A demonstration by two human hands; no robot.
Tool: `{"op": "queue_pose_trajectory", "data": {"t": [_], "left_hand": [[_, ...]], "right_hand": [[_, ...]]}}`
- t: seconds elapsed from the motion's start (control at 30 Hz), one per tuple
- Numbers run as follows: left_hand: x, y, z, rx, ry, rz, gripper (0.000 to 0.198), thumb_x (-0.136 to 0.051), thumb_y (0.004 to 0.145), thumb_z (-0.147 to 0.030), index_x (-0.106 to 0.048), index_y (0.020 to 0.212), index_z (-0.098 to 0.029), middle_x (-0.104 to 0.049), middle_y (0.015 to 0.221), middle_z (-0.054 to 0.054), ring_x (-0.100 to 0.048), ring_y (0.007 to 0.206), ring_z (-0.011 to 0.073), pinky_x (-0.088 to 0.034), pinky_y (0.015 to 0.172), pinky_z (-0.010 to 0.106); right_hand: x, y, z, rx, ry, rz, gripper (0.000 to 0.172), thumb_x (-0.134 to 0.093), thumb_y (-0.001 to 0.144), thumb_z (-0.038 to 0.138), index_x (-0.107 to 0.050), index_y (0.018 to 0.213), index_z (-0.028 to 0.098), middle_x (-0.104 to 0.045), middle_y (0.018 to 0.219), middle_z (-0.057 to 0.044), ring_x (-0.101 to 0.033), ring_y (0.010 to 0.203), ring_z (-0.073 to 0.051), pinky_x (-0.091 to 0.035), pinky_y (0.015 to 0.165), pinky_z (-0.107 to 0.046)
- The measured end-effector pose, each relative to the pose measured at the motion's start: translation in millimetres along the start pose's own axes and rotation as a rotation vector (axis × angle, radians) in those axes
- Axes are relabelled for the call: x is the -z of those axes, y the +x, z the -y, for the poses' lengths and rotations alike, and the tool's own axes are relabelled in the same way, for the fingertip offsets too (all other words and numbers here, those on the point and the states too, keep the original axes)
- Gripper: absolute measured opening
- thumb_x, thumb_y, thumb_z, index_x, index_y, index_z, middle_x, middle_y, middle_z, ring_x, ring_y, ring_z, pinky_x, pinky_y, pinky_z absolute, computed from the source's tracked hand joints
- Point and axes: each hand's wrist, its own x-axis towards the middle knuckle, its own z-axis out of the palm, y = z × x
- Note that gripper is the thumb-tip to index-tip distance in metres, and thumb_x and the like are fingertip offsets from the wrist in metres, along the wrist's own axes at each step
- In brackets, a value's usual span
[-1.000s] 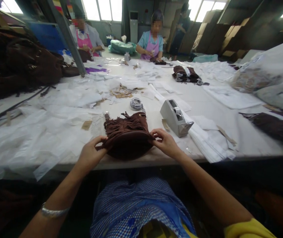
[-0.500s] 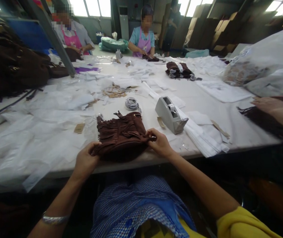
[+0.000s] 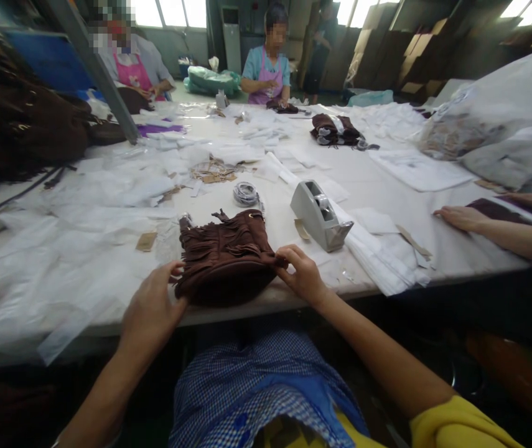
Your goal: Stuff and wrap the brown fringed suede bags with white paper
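- Left hand (image 3: 154, 302) has spread wider since the earlier frame; its grip is loose, thumb and fingers apart at the left end of the brown fringed bag (image 3: 223, 249).
- Right hand (image 3: 303, 274) has its grip closed, pinching the bag's lower right corner.
- Brown fringed bag lies at the table's (image 3: 373, 186) near edge, base toward the wearer.
- Tape dispenser (image 3: 319, 218) stands to its right; 1 coiled strap (image 3: 246, 194) lies just beyond it.
- Near the table's right edge is 1 co-worker's hand (image 3: 462, 218).
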Motion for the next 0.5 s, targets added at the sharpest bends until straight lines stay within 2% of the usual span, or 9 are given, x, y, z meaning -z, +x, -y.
{"op": "queue_pose_trajectory", "data": {"t": [0.07, 0.13, 0.23, 0.3, 0.37, 0.5], "left_hand": [[15.4, 2.7, -27.6, -0.151, 0.112, -0.115, 0.065, -0.065, 0.083, -0.039, -0.044, 0.142, -0.023, -0.055, 0.135, 0.015, -0.050, 0.125, 0.0378, -0.036, 0.107, 0.055], [21.8, 10.7, -57.2, -0.338, 0.133, -0.142, 0.065, -0.064, 0.086, -0.036, -0.041, 0.146, -0.024, -0.051, 0.142, 0.014, -0.043, 0.134, 0.0377, -0.028, 0.113, 0.056], [10.4, 27.9, -85.1, -0.573, 0.123, -0.053, 0.048, -0.060, 0.091, -0.027, -0.052, 0.138, -0.024, -0.062, 0.128, 0.011, -0.056, 0.117, 0.0305, -0.043, 0.102, 0.045], [-5.3, 35.7, -87.1, -0.683, 0.145, -0.001, 0.036, -0.054, 0.094, -0.022, -0.061, 0.129, -0.024, -0.068, 0.108, 0.008, -0.061, 0.097, 0.0246, -0.049, 0.086, 0.037], [-21.6, 35.5, -80.0, -0.748, 0.159, 0.010, 0.035, -0.048, 0.095, -0.017, -0.063, 0.126, -0.025, -0.068, 0.093, 0.006, -0.061, 0.084, 0.0206, -0.049, 0.077, 0.033], [-46.4, 14.8, -64.3, -0.741, 0.092, -0.010, 0.044, -0.045, 0.094, -0.009, -0.061, 0.131, -0.027, -0.064, 0.079, 0.002, -0.056, 0.073, 0.0169, -0.047, 0.072, 0.028]], "right_hand": [[-0.3, 0.8, 3.2, 0.029, -0.006, -0.003, 0.009, -0.057, 0.092, 0.021, -0.056, 0.100, 0.024, -0.059, 0.096, -0.004, -0.058, 0.077, -0.015, -0.052, 0.073, -0.028], [0.0, 1.3, 6.4, 0.045, -0.015, -0.003, 0.009, -0.056, 0.092, 0.021, -0.057, 0.101, 0.024, -0.059, 0.097, -0.004, -0.059, 0.077, -0.015, -0.052, 0.074, -0.028], [2.4, 1.0, 8.3, 0.043, -0.084, 0.000, 0.011, -0.058, 0.091, 0.022, -0.058, 0.102, 0.024, -0.060, 0.107, -0.005, -0.061, 0.087, -0.016, -0.051, 0.078, -0.028], [5.0, 0.1, 5.5, 0.045, -0.157, 0.000, 0.011, -0.061, 0.090, 0.024, -0.060, 0.101, 0.024, -0.060, 0.112, -0.007, -0.061, 0.097, -0.019, -0.051, 0.082, -0.030], [7.3, -1.2, -0.7, 0.062, -0.207, 0.018, 0.014, -0.061, 0.090, 0.025, -0.061, 0.104, 0.024, -0.062, 0.110, -0.007, -0.060, 0.101, -0.020, -0.049, 0.085, -0.031], [8.4, -5.1, -13.3, 0.086, -0.356, 0.138, 0.014, -0.062, 0.089, 0.025, -0.065, 0.103, 0.022, -0.067, 0.089, -0.005, -0.061, 0.086, -0.020, -0.047, 0.075, -0.029]]}}
